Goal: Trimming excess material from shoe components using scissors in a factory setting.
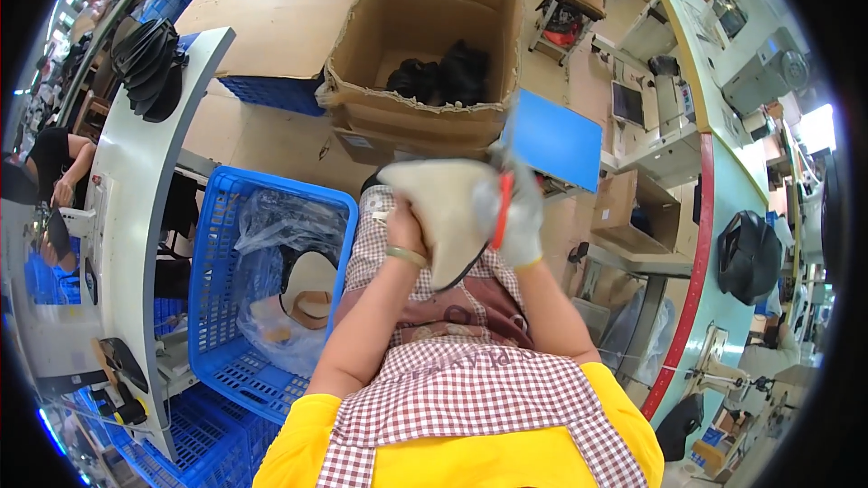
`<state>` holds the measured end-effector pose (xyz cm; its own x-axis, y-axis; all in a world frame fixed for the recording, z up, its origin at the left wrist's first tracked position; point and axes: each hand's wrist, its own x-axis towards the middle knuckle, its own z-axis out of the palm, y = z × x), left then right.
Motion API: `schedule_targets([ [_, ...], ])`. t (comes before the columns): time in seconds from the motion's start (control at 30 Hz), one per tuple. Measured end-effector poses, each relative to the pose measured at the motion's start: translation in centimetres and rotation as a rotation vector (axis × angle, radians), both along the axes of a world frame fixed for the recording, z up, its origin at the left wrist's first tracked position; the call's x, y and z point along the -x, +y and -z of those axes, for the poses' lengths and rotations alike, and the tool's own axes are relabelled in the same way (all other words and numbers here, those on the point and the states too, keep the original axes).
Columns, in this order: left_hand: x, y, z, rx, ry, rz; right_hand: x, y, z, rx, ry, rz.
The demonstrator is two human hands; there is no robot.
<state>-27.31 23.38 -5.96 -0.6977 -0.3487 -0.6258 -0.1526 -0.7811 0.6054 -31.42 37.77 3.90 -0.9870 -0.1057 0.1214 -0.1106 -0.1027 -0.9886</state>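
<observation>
Over my lap I hold a cream piece (449,212) with a dark lower edge, curved like a shoe upper. My left hand (406,228) is bare and grips its left side. My right hand (522,228), in a pale grey work glove, is closed round a red-handled tool (503,211) at the piece's right side. Motion smears the tool's tip, and its kind cannot be made out. Left of my lap, a blue plastic crate (350,217) holds clear plastic sheeting (271,217) and more cream pieces (314,273) with black edging.
Ahead stands a large cardboard box (420,117) with black pieces (443,74) inside. A blue board (556,142) lies right of it. Black pieces are stacked on the left bench (199,63). On the right, a red-edged table (719,217) carries more black pieces (749,258). Another person (77,167) works far left.
</observation>
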Motion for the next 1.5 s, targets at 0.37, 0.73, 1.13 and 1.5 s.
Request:
schedule_targets([
  [0.37, -4.7, -1.7, -0.4, 0.779, 0.129, 0.428, 4.9, 10.7, 7.7, -0.616, -0.286, 0.237],
  [0.73, -5.7, 2.4, -2.0, 1.146, 0.349, 1.368, 7.3, 9.7, 8.1, -0.336, -0.308, 0.308],
  [1.13, -4.5, 1.8, -0.2, 0.702, 0.130, 0.967, -1.1, 11.8, 2.1, -0.024, -0.535, 0.048],
  [1.5, -3.2, 4.7, -5.8, 1.826, 0.633, 0.880, -11.1, 14.3, -0.1, 0.198, -0.946, -0.393],
])
